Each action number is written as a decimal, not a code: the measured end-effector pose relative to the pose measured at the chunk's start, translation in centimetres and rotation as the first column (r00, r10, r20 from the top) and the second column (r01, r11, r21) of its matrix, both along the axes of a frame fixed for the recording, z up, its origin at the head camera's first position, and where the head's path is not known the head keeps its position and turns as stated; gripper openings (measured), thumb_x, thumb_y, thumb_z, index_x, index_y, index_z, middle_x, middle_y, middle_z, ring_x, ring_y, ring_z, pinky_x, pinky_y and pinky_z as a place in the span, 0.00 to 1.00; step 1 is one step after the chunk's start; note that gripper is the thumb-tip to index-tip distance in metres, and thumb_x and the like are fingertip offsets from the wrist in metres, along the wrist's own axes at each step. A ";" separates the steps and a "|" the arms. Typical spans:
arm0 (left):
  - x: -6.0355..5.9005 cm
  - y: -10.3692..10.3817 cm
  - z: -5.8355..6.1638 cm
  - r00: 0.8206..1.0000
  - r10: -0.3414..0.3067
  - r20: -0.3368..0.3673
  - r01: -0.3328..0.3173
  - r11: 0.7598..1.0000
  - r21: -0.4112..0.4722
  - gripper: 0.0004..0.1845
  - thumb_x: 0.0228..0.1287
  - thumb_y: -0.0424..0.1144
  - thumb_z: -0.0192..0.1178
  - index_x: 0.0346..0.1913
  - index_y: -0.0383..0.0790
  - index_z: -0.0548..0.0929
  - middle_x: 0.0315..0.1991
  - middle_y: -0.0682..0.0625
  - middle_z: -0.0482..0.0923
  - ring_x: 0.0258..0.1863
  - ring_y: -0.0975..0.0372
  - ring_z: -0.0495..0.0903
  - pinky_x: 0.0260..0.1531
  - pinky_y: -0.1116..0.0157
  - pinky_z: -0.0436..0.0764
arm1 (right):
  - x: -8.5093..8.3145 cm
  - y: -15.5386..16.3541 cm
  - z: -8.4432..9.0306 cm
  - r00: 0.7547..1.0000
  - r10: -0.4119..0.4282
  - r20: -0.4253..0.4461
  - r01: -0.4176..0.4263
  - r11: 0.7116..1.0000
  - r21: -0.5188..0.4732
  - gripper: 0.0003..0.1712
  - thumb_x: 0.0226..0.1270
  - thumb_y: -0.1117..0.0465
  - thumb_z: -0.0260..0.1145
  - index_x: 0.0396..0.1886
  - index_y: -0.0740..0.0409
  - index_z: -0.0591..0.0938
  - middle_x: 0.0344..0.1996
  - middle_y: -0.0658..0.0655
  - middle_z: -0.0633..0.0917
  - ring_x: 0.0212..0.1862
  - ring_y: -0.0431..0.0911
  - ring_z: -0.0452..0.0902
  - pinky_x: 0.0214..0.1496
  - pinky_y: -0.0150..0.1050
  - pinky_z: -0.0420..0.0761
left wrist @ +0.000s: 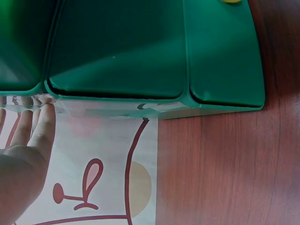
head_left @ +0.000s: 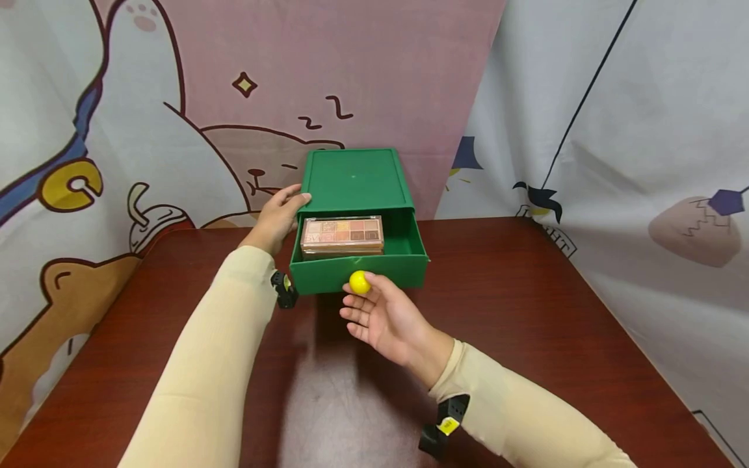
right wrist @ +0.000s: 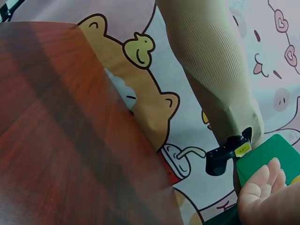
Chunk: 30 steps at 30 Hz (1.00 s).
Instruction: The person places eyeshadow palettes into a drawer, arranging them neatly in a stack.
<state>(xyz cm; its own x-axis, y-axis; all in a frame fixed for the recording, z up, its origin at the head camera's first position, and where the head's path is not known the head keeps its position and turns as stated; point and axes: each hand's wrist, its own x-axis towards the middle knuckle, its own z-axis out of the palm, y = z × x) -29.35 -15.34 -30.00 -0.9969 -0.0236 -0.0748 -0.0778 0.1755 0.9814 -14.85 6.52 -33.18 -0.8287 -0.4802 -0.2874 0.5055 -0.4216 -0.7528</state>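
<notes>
A green drawer box (head_left: 354, 179) stands at the back of the table, its drawer (head_left: 318, 278) pulled out toward me. Inside the drawer, on its left side, lies an eyeshadow palette (head_left: 342, 234) under a clear lid, showing two rows of pink and brown pans. My right hand (head_left: 393, 322) pinches the round yellow knob (head_left: 359, 283) on the drawer front between thumb and index finger, the other fingers loosely bent below it. Against the box's left wall rests my left hand (head_left: 274, 220), thumb by the top edge; the left wrist view shows its fingers (left wrist: 43, 129) straight along that wall.
The box is on a dark red-brown wooden table (head_left: 497, 312). A cloth with cartoon animals (head_left: 246, 39) hangs behind and to the left, and a pale printed cloth (head_left: 643, 117) on the right. Each forearm carries a black camera mount (head_left: 453, 409).
</notes>
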 end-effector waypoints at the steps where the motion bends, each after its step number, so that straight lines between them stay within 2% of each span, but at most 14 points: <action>1: 0.0 0.0 0.0 1.000 -0.001 -0.001 0.001 1.000 0.001 0.33 0.70 0.53 0.54 0.74 0.54 0.60 0.71 0.48 0.58 0.71 0.55 0.58 0.66 0.53 0.65 | -0.2 -0.1 0.0 1.000 -0.010 0.004 0.010 1.000 0.001 0.20 0.75 0.46 0.46 0.41 0.54 0.78 0.35 0.50 0.77 0.39 0.42 0.75 0.43 0.34 0.75; 9: -0.2 -0.1 0.0 1.000 -0.001 -0.003 0.001 1.000 0.006 0.33 0.70 0.53 0.53 0.75 0.54 0.60 0.71 0.47 0.58 0.71 0.55 0.58 0.66 0.53 0.65 | -2.4 -0.9 0.4 0.995 -0.096 0.032 0.096 0.995 0.000 0.19 0.73 0.46 0.49 0.39 0.56 0.78 0.33 0.50 0.78 0.39 0.43 0.76 0.42 0.34 0.75; 16: 0.0 -0.1 0.0 1.000 -0.007 -0.003 0.007 1.000 -0.003 0.33 0.69 0.53 0.54 0.74 0.54 0.60 0.72 0.48 0.58 0.71 0.55 0.58 0.66 0.53 0.65 | -4.3 -1.5 0.6 0.991 -0.125 0.036 0.125 0.992 -0.007 0.19 0.72 0.46 0.50 0.37 0.56 0.79 0.34 0.50 0.78 0.39 0.43 0.76 0.42 0.34 0.74; 23: 0.1 0.0 0.0 1.000 0.000 0.002 0.000 1.000 0.019 0.33 0.69 0.54 0.55 0.74 0.55 0.61 0.71 0.49 0.59 0.68 0.55 0.61 0.65 0.54 0.65 | -6.1 -2.2 0.7 0.982 -0.175 0.065 0.176 0.984 -0.008 0.19 0.71 0.46 0.52 0.39 0.56 0.77 0.36 0.50 0.78 0.41 0.43 0.75 0.44 0.34 0.73; 30: 0.0 -0.1 -0.2 1.000 -0.013 -0.004 0.014 0.998 0.057 0.33 0.69 0.52 0.55 0.74 0.53 0.60 0.71 0.48 0.58 0.70 0.56 0.59 0.67 0.54 0.63 | -7.8 -2.7 0.7 0.971 -0.220 0.094 0.221 0.975 0.000 0.20 0.70 0.45 0.53 0.39 0.57 0.78 0.36 0.51 0.79 0.41 0.44 0.76 0.44 0.35 0.72</action>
